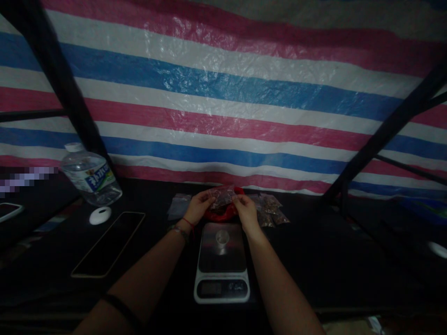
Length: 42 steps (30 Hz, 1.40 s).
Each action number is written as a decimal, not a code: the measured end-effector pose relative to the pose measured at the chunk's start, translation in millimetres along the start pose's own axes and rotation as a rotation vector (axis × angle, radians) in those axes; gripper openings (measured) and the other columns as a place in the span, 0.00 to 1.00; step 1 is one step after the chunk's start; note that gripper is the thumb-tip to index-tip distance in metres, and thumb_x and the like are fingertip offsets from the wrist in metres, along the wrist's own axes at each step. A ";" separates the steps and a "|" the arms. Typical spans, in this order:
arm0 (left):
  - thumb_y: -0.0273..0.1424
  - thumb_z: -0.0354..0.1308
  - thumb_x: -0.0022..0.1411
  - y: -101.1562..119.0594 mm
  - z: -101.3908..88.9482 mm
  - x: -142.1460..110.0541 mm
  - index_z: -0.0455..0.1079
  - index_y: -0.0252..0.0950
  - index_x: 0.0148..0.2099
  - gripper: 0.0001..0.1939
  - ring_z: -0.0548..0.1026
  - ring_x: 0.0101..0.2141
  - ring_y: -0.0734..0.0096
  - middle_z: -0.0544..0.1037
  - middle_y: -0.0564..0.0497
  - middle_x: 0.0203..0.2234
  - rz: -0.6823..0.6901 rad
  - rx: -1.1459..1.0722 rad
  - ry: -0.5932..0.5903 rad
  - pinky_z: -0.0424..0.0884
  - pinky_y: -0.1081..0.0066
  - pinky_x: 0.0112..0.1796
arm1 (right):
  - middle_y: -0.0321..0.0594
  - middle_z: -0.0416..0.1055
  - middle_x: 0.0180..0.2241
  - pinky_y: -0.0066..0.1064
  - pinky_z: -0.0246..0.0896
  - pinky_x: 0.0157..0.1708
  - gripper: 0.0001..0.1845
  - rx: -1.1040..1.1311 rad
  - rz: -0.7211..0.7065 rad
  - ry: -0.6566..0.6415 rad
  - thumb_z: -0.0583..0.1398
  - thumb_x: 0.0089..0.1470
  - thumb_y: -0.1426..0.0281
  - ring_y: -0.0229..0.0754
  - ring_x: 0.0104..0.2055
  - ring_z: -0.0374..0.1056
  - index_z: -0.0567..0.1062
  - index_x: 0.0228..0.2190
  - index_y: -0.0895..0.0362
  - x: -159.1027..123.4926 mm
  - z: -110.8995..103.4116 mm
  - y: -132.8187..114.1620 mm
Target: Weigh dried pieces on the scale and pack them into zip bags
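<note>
Between my two hands a small clear plastic bag (222, 196) with dark bits inside is held up by its sides. My left hand (199, 204) pinches its left edge, and my right hand (245, 207) pinches the right edge. Just beneath and behind it lies a red plastic bag (223, 215), its contents mostly hidden. Nearer to me stands a white kitchen scale (222, 265) with a small clear round cup (222, 238) on its plate. Several filled small bags (270, 211) lie beside my right hand. Flat clear bags (179, 207) lie left of my left hand.
At the left stand a large clear water bottle (92, 174), a white oval case (100, 215) and a dark phone (109, 244) on the black table (335, 260). Dark metal poles (380, 130) slant at both sides. A striped plastic sheet (223, 93) hangs behind.
</note>
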<state>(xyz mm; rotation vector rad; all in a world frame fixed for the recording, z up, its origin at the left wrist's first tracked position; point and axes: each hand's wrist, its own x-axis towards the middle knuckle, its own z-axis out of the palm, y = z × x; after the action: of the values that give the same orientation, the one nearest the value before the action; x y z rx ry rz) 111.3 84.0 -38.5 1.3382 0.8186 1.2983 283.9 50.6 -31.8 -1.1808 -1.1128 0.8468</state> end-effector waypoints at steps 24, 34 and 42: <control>0.47 0.57 0.55 -3.0 -5.4 0.5 0.75 0.32 0.39 0.22 0.76 0.33 0.64 0.80 0.47 0.32 0.034 0.226 0.037 0.73 0.67 0.36 | 0.36 0.73 0.24 0.29 0.60 0.23 0.17 -0.068 -0.060 -0.041 0.61 0.46 0.55 0.39 0.23 0.65 0.76 0.29 0.57 -2.8 1.3 -2.8; 0.40 0.56 0.58 0.1 -2.5 -1.6 0.76 0.33 0.40 0.17 0.77 0.36 0.62 0.80 0.47 0.35 0.113 0.359 -0.016 0.73 0.64 0.41 | 0.39 0.76 0.29 0.32 0.64 0.32 0.13 -0.106 -0.154 -0.024 0.59 0.48 0.62 0.42 0.30 0.70 0.78 0.32 0.57 1.4 -1.4 2.3; 0.41 0.54 0.59 -3.7 -2.7 -1.4 0.74 0.33 0.38 0.16 0.76 0.36 0.63 0.79 0.47 0.34 0.115 0.405 0.021 0.71 0.64 0.41 | 0.39 0.74 0.27 0.33 0.64 0.30 0.17 -0.136 -0.141 0.087 0.60 0.48 0.60 0.42 0.27 0.69 0.75 0.38 0.58 3.2 -1.4 3.1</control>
<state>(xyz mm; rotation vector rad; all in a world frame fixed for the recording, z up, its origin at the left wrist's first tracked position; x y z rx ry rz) 109.2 84.0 -42.8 1.7122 1.0725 1.2793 286.3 53.9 -34.1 -1.2241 -1.1819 0.6143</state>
